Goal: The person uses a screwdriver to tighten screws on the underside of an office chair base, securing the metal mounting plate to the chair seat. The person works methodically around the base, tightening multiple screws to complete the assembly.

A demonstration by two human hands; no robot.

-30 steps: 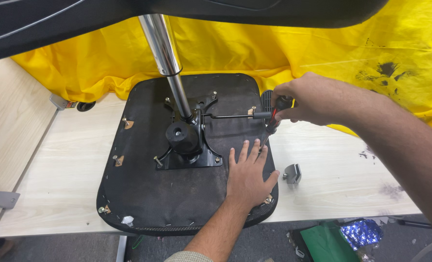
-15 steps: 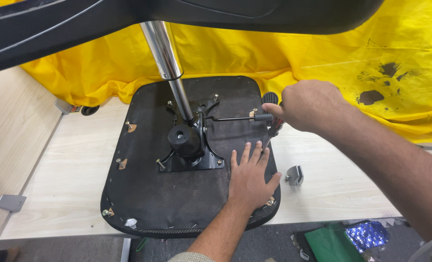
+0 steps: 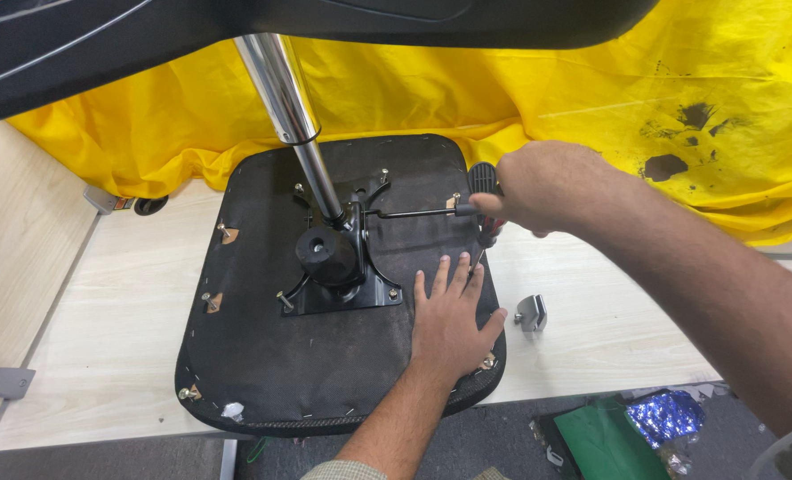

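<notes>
Two hands work on an upturned black seat base (image 3: pixel 325 373) lying on the pale wooden bench (image 3: pixel 129 311); the left hand (image 3: pixel 449 320) lies flat on the seat base near its right edge, fingers (image 3: pixel 440 280) spread and pointing away from the person; the right hand (image 3: pixel 542 187) hovers over the far right corner of the seat base, fingers curled around a black-handled screwdriver (image 3: pixel 483 182); a black metal plate (image 3: pixel 347 284) with a thin lever sits at the middle of the seat base, and a chrome column (image 3: pixel 289 116) rises from it; a small grey metal clip (image 3: pixel 532 313) rests on the bench just right of the seat base; yellow cloth (image 3: pixel 547 89) lies beyond the seat base.
</notes>
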